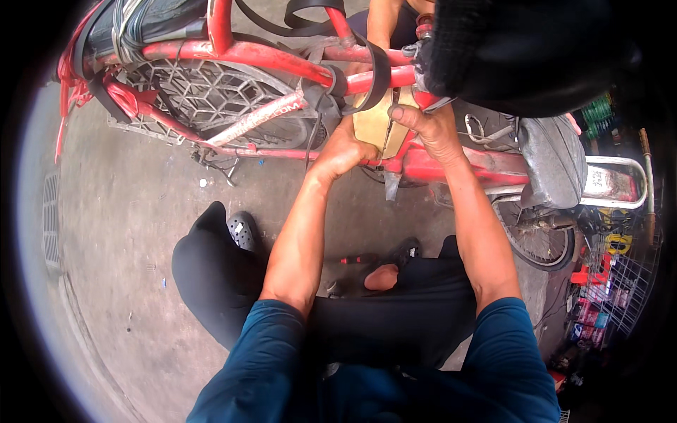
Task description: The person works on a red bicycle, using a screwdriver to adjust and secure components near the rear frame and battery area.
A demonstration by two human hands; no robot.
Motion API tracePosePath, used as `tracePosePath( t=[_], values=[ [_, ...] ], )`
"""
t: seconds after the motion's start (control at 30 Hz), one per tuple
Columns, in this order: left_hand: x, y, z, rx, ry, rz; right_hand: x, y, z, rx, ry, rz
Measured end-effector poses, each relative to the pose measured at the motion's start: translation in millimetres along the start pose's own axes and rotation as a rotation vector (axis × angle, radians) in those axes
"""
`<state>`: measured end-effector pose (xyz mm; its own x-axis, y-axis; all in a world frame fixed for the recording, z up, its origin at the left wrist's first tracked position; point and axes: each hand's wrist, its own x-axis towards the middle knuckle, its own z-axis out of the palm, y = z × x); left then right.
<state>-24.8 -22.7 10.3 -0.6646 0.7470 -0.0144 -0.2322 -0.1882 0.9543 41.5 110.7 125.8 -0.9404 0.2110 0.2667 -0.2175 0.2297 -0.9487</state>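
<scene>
A red electric-looking bicycle (261,63) stands across the far side, in front of me. Low in the middle of its frame sits a tan, flat-faced boxy piece (371,125) with a dark seam down it. My left hand (345,149) grips the piece's left side, fingers wrapped behind it. On the other side my right hand (435,134) is closed round the right edge, with its thumb laid on the tan face near the seam. Both hands' fingertips are hidden. A black strap (379,74) loops over the frame just above.
Beyond the bicycle, another person's arm (381,25) reaches toward the frame. A dark shape (522,56) blocks the upper right. A red-and-black tool (358,259) lies on the floor between my feet. Wire baskets (627,285) and packaged goods crowd the right edge.
</scene>
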Motion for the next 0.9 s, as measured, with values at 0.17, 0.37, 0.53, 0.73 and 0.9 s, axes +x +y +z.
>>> tracePosePath(
  t=[0.17,0.37,0.53,0.73,0.9],
  values=[
    [-2,-4,-1,0.028,-0.003,0.001,-3,-2,0,0.025,-0.006,0.013],
    [2,-7,-4,0.033,-0.012,-0.006,-2,8,-6,0.012,0.004,0.020],
    [7,-1,-6,0.080,-0.078,-0.052,0,9,-6,0.002,-0.022,0.015],
    [10,8,-7,0.164,-0.132,-0.076,-3,0,-7,0.009,-0.064,0.102],
    [11,10,-7,0.196,-0.165,-0.062,0,-2,-9,-0.001,-0.130,0.101]
  ],
)
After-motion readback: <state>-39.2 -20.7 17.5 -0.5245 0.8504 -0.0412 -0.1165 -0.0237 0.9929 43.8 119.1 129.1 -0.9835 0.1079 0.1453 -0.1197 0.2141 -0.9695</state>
